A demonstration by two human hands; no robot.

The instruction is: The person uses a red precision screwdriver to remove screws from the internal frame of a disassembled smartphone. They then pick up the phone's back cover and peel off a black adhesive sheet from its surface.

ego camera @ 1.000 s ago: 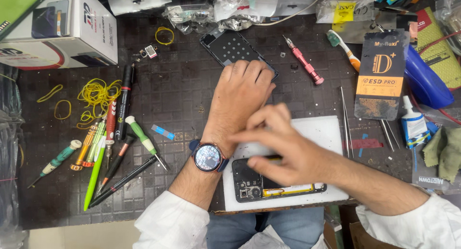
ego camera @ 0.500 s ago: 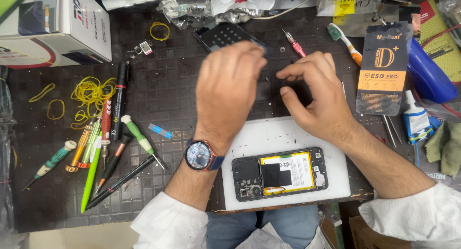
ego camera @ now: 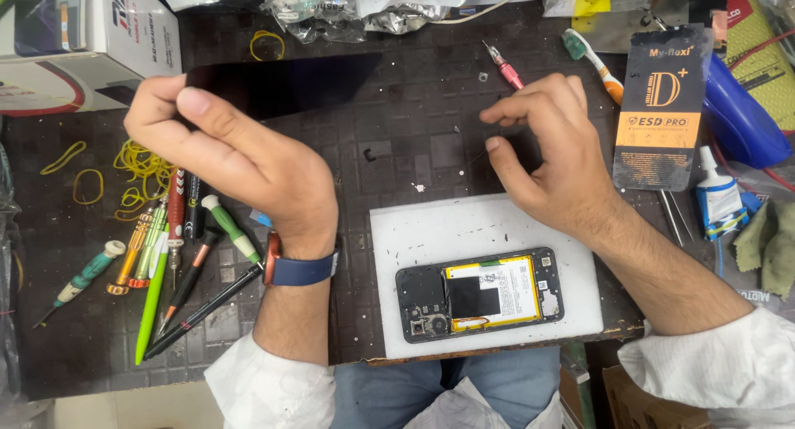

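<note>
Found on the white pad (ego camera: 497, 230): an opened phone (ego camera: 480, 292), back off, lying flat with its yellow battery and dark boards exposed. Up and left of the pad, held clear of the mat in the left hand (ego camera: 232, 156): a thin black panel (ego camera: 281, 85), gripped at one end between thumb and fingers, roughly level. Just beyond the pad's far right corner: the right hand (ego camera: 546, 151), fingers drawn narrow, thumb and forefinger pinched together. Cannot tell whether anything small sits in that pinch.

Beyond the pad: a red screwdriver (ego camera: 503, 65). Left of the pad: a spread of pens and drivers (ego camera: 182, 255), then yellow rubber bands (ego camera: 137, 160). Right of the pad: a black-and-orange packet (ego camera: 658, 106) and a small glue bottle (ego camera: 716, 193).

Judged as the open-case stage, with panel and phone well apart. Calls for a firm edge grip on the panel, no flexing, and care over the bared battery.
</note>
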